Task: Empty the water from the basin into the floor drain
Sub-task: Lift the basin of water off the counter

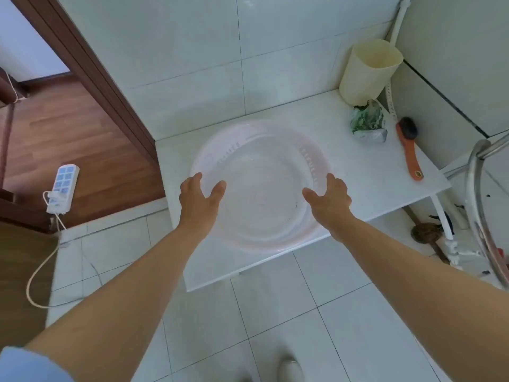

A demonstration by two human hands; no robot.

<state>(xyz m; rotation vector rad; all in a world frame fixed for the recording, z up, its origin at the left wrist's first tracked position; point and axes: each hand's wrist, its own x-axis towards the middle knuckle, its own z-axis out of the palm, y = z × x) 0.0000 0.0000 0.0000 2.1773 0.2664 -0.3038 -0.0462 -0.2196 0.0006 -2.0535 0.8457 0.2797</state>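
Observation:
A pale translucent pink basin (pixel 259 150) holding clear water sits on a low white tiled ledge (pixel 358 172), its near rim jutting slightly past the ledge's front edge. My left hand (pixel 199 201) hovers over the basin's left rim with fingers spread and thumb apart. My right hand (pixel 329 198) is over the right rim, fingers also apart. Whether either hand touches the rim is unclear; neither is closed around it. No floor drain is visible.
On the ledge stand a cream plastic bin (pixel 367 73), a crumpled green packet (pixel 367 122) and an orange-handled brush (pixel 410 147). A power strip (pixel 62 188) with cord lies on the wooden floor at left. A metal rail (pixel 476 188) and pipes are at right. White floor tiles (pixel 275 312) lie below.

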